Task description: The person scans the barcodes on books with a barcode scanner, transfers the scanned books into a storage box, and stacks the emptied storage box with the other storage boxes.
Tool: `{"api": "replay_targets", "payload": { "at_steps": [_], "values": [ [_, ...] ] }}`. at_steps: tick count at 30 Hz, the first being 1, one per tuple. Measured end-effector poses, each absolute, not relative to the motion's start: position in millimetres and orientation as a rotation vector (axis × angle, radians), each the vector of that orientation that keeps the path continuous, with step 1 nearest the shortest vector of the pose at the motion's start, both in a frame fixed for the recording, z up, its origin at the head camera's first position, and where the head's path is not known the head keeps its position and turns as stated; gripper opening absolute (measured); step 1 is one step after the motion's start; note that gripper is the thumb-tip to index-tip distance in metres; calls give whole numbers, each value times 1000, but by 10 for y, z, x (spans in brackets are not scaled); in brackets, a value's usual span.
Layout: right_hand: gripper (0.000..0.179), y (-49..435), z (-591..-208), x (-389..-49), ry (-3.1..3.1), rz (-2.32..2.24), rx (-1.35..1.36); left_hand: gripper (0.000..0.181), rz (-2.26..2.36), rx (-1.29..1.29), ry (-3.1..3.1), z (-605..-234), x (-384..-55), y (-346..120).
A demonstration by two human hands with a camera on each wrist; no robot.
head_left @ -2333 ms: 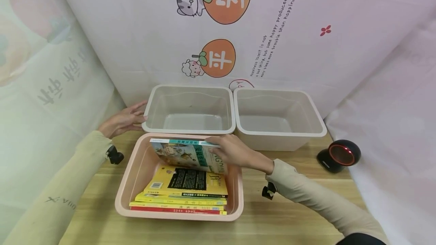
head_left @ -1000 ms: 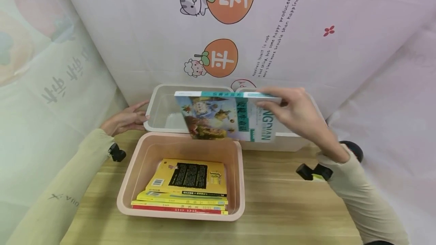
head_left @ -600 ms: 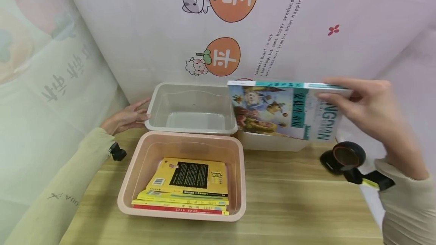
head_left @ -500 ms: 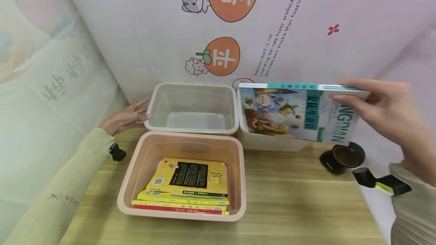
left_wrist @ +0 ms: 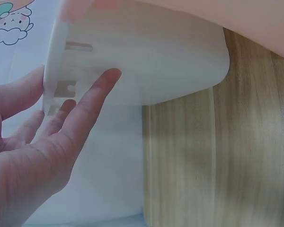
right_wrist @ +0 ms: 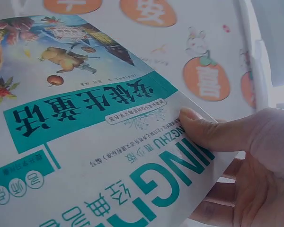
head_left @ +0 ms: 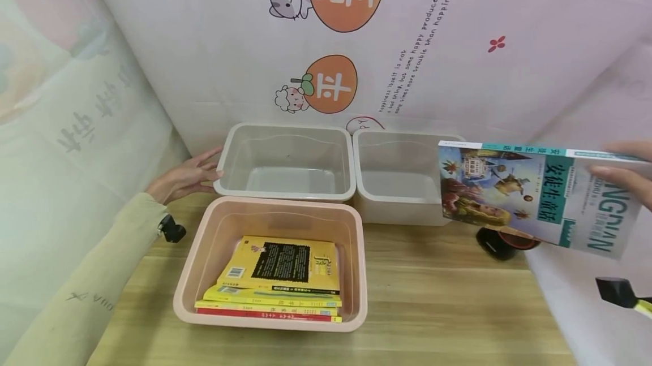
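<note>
In the head view my right hand [head_left: 631, 176], partly past the right edge, holds a paperback book [head_left: 504, 193] by its spine end. Its cover has a colourful picture and a teal title band. The right wrist view shows the thumb on the cover and the fingers behind it. The book hangs in the air, overlapping the right end of the right white bin [head_left: 397, 210]. My left hand [head_left: 183, 178] touches the left end of the left white bin [head_left: 285, 193], its fingers extended along the outer wall in the left wrist view.
Nearer me on the wooden table [head_left: 433, 304] stands a pink bin [head_left: 189, 275] with several books, a yellow one [head_left: 326, 267] on top. A black round device [head_left: 496, 244] sits at the right, partly behind the held book. White printed cloth [head_left: 229, 60] hangs behind the bins.
My right hand lifted the book out of the pink bin and carried it right across the right white bin, toward the table's right side. My left hand stayed at the left white bin.
</note>
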State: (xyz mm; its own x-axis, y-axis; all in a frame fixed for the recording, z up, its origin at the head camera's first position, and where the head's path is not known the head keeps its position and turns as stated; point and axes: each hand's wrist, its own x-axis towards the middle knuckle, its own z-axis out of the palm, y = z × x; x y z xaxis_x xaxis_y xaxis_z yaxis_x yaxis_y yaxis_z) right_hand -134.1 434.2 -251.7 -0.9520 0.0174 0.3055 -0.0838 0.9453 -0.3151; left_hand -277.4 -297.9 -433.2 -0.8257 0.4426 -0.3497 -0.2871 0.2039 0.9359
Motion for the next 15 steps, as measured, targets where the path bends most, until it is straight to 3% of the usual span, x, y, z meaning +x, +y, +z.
{"api": "replay_targets", "payload": {
  "at_steps": [10, 15],
  "values": [
    [60, 5114, -3083, -1314, -2887, 667, -129, 87, 1698, 140, 1908, -4307, -2748, -2976],
    [57, 5133, -3029, -1370, -3160, 485, -64, 87, 1691, 151, 1918, -4299, -2749, -2978]
  ]
}}
